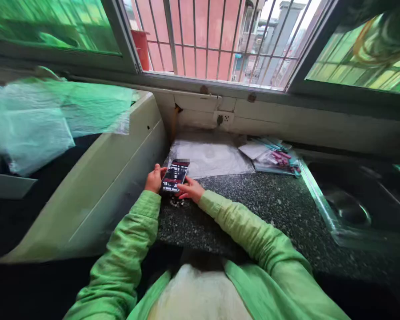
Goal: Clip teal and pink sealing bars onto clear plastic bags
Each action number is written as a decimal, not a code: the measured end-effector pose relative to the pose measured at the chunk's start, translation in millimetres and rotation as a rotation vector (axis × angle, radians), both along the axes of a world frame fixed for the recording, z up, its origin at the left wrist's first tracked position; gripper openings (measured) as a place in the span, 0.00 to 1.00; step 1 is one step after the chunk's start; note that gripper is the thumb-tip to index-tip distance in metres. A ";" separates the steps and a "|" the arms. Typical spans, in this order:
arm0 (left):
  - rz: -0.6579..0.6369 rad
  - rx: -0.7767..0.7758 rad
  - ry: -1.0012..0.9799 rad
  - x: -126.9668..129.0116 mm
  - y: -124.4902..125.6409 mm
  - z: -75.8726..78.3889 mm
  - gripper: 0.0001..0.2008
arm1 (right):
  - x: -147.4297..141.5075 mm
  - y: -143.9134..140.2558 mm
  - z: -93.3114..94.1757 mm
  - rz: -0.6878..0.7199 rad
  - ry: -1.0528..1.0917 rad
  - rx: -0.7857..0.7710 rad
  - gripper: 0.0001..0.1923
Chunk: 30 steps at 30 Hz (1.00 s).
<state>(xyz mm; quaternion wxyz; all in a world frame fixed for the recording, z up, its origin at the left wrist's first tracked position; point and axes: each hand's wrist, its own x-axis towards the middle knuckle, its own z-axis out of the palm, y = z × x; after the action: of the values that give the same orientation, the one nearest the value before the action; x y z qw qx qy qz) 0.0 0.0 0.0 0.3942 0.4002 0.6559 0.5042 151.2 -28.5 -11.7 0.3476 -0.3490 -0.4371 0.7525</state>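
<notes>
Sink, right of frame: blurred, cut off by edge. Green film, upper left: smeared, contents unreadable. Dark speckled counter, centre. Clear plastic sheet behind hands; packets right of it. Phone at centre, top strip blurred. Left hand curled on its left edge; right hand fingers together at lower right corner. Small beads below phone, indistinct.

Both hands, left hand and right hand, hold a phone.
</notes>
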 end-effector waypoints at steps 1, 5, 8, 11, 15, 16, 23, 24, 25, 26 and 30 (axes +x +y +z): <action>0.005 0.003 -0.005 -0.4 1.7 0.2 0.30 | -0.8 0.1 0.5 -0.006 0.002 0.002 0.27; 0.030 0.024 -0.038 -2.4 6.9 1.6 0.30 | -5.1 1.6 2.3 -0.035 0.003 -0.006 0.24; 0.051 0.033 -0.076 -4.2 7.4 2.9 0.29 | -7.6 2.3 4.1 -0.055 0.003 -0.019 0.22; 0.053 0.023 -0.100 -6.0 5.9 3.3 0.28 | -6.4 1.2 5.9 -0.064 0.010 -0.017 0.21; 0.064 0.095 -0.024 -8.3 2.4 6.1 0.28 | 0.2 0.1 7.5 -0.105 -0.031 -0.026 0.19; 0.085 0.144 0.044 -8.1 0.5 8.6 0.27 | 2.5 0.4 8.0 -0.138 -0.050 -0.038 0.21; -0.047 0.691 0.639 36.8 -45.2 36.3 0.18 | 38.9 -6.3 13.2 -0.207 -0.225 0.119 0.19; -0.156 0.714 0.659 51.0 -55.0 36.8 0.17 | 48.3 -10.6 13.3 -0.193 -0.274 0.211 0.16; -0.269 0.723 0.673 66.2 -64.3 35.8 0.16 | 58.9 -15.9 13.1 -0.177 -0.316 0.330 0.14; -0.391 0.712 0.691 81.6 -72.7 33.4 0.15 | 70.4 -22.1 12.4 -0.151 -0.363 0.443 0.12; -0.750 0.632 0.703 136.1 -92.2 18.2 0.22 | 123.3 -50.9 9.1 -0.121 -0.679 0.681 0.09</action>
<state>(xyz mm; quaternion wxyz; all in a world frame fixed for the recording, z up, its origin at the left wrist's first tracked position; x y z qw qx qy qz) 136.1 -92.2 18.2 0.1667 0.8446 0.3794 0.3388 274.5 -79.5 -2.6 0.3231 -0.4660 -0.7263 0.3885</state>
